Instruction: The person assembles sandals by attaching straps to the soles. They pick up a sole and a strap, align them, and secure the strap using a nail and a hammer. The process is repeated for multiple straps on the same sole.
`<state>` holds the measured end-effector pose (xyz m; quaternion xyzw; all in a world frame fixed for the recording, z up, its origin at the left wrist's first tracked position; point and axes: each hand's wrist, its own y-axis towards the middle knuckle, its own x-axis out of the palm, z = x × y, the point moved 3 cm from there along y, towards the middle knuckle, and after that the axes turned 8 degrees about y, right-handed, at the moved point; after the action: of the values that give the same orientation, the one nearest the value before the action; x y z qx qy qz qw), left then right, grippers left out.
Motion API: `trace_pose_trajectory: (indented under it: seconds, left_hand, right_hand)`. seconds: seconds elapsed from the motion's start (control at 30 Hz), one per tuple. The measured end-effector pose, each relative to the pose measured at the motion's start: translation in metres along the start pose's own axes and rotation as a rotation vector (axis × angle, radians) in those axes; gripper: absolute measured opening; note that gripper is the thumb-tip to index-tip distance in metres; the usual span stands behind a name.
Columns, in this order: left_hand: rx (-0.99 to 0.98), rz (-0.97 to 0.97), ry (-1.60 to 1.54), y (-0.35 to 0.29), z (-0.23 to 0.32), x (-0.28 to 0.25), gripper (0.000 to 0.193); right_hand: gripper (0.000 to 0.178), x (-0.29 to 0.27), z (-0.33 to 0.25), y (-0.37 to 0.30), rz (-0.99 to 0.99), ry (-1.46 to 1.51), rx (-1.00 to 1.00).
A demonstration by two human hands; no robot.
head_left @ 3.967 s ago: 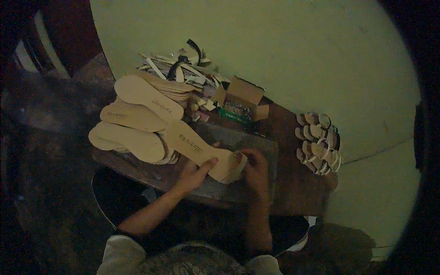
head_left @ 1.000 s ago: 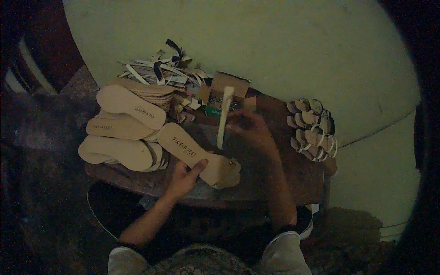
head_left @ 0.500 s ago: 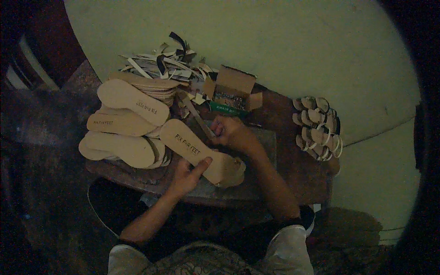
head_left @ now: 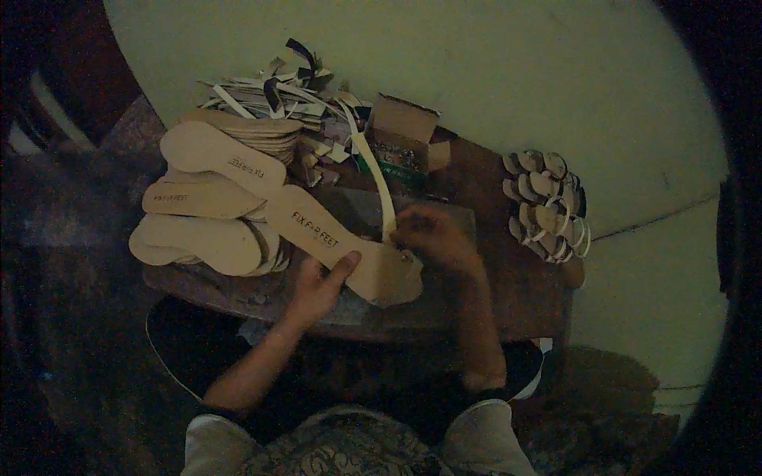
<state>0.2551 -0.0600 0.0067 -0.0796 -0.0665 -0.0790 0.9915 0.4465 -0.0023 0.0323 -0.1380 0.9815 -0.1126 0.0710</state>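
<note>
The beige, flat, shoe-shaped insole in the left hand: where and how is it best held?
Probably the narrow waist of the insole, from its lower-left edge, thumb on top, as the left hand grips it. It is slim there, and the wide end is left to the right hand and the long, narrow, pale strip.

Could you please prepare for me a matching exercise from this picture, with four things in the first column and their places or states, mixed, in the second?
1. Left hand
2. Right hand
3. Cardboard box
4. Group of sandals

A. Flaps open, beyond the hands
B. Gripping a beige sole, thumb on top
C. Towards the picture's right side
D. At the lower end of a pale strip

Pairs: 1-B, 2-D, 3-A, 4-C
</note>
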Motion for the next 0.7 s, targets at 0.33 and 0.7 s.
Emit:
trace_pose_trajectory:
  seconds: [0.33, 0.7]
  left_hand:
    - [0.018, -0.004, 0.031, -0.001, 0.006, 0.003, 0.027]
    - [0.012, -0.023, 0.0, 0.001, 0.001, 0.003, 0.036]
  right_hand:
    - [0.028, 0.008, -0.002, -0.008, -0.031, 0.048, 0.038]
    - [0.03, 0.016, -0.011, -0.01, -0.054, 0.123, 0.016]
